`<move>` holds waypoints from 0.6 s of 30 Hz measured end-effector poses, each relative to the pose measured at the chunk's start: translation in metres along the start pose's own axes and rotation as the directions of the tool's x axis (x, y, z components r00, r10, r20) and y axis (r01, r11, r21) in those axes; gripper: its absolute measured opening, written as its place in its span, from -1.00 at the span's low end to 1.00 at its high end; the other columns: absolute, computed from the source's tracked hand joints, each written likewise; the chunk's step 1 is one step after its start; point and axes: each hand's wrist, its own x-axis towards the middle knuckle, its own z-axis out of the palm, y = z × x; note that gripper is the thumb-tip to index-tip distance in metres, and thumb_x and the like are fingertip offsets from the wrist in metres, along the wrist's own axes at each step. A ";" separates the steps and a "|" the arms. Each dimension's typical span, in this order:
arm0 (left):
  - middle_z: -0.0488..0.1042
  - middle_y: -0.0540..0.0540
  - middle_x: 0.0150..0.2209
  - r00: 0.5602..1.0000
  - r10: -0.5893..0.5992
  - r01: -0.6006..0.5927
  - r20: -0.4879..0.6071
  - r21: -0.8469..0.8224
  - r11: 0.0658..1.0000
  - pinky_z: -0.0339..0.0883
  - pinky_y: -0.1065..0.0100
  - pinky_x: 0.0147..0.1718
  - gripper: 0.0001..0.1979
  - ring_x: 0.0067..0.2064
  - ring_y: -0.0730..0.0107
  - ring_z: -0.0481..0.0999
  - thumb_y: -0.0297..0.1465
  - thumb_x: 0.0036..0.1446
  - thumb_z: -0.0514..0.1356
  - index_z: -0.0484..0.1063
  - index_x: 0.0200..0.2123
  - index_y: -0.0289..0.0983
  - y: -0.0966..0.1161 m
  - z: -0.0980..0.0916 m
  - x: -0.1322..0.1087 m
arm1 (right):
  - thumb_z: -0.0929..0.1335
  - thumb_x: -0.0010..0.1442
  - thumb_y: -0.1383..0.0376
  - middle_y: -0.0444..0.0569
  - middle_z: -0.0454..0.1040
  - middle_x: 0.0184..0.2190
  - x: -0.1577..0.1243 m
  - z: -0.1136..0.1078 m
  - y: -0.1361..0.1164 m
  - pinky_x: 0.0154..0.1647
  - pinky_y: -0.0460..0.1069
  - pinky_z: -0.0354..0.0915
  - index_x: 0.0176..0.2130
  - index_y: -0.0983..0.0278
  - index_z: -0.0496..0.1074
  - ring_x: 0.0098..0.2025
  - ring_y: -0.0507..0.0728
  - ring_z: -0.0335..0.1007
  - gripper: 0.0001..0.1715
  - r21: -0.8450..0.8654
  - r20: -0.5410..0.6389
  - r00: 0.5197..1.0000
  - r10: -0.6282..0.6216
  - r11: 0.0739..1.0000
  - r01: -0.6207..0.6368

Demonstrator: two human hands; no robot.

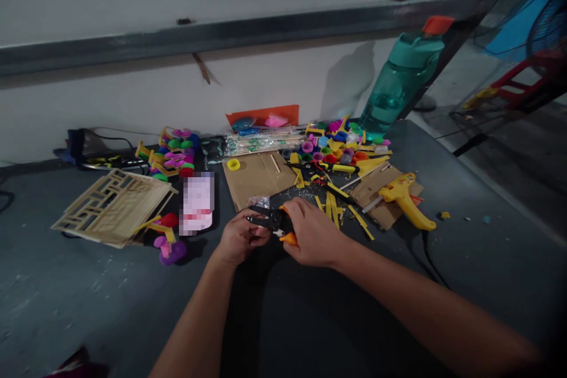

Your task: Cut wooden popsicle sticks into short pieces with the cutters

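Observation:
My right hand (312,233) grips the orange handles of a pair of black pliers (272,220) above the dark tabletop. My left hand (241,238) closes around the black head of the same tool, and its fingers hide part of the jaws. A small white scrap (278,233) shows just below the pliers. Yellow plastic strips (336,204) lie scattered to the right of my hands, and a flattened cardboard sheet (257,177) lies just beyond them. Past the strips, a yellow hot glue gun (405,201) rests on a cardboard piece (376,198).
A wooden lattice model (113,207) lies at the left, beside a pixelated phone (197,204). Several coloured bottle caps (336,147) are heaped at the back. A teal water bottle (401,74) leans near the wall, and a black cable (432,260) trails off the glue gun.

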 end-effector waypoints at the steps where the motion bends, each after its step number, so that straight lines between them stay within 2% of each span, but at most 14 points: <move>1: 0.04 0.09 -0.73 1.000 -0.004 0.004 0.010 -0.008 1.000 -0.20 0.55 -0.72 -0.87 -0.70 0.67 -0.01 -0.47 -0.35 0.10 0.13 -0.72 -0.32 0.001 0.001 -0.001 | 0.30 -0.07 0.24 0.13 0.26 -0.16 0.000 0.000 0.000 -0.10 0.10 0.17 -0.07 0.37 0.12 -0.10 0.23 0.17 -0.44 -0.005 -0.017 1.000 -0.013 1.000 0.013; 5: 0.03 0.08 -0.74 0.999 -0.028 0.028 0.043 -0.011 1.000 -0.22 0.55 -0.71 -0.85 -0.70 0.68 -0.01 -0.47 -0.36 0.09 0.11 -0.76 -0.32 0.002 0.003 -0.002 | 0.30 -0.08 0.26 0.16 0.24 -0.14 0.000 0.000 0.001 -0.05 0.14 0.13 -0.04 0.38 0.11 -0.06 0.25 0.12 -0.40 -0.003 -0.036 0.999 -0.025 1.000 0.025; 14: 0.07 0.11 -0.76 0.995 0.006 -0.001 -0.103 0.048 0.999 -0.19 0.55 -0.71 -0.87 -0.71 0.66 0.01 -0.49 -0.40 0.11 0.14 -0.69 -0.30 -0.003 -0.003 0.001 | 0.28 -0.07 0.28 0.09 0.25 -0.19 0.000 0.001 -0.001 -0.09 0.12 0.17 -0.12 0.31 0.12 -0.11 0.21 0.15 -0.52 0.055 -0.002 1.000 -0.009 0.998 0.009; 18: 0.06 0.11 -0.76 0.993 0.000 0.008 -0.114 0.067 0.998 -0.19 0.54 -0.71 -0.83 -0.71 0.67 0.01 -0.48 -0.37 0.12 0.10 -0.71 -0.30 -0.002 -0.003 0.001 | 0.27 -0.05 0.27 0.09 0.27 -0.22 0.000 0.001 -0.002 -0.14 0.08 0.20 -0.16 0.31 0.12 -0.15 0.19 0.19 -0.58 0.066 0.006 1.000 0.009 0.998 -0.010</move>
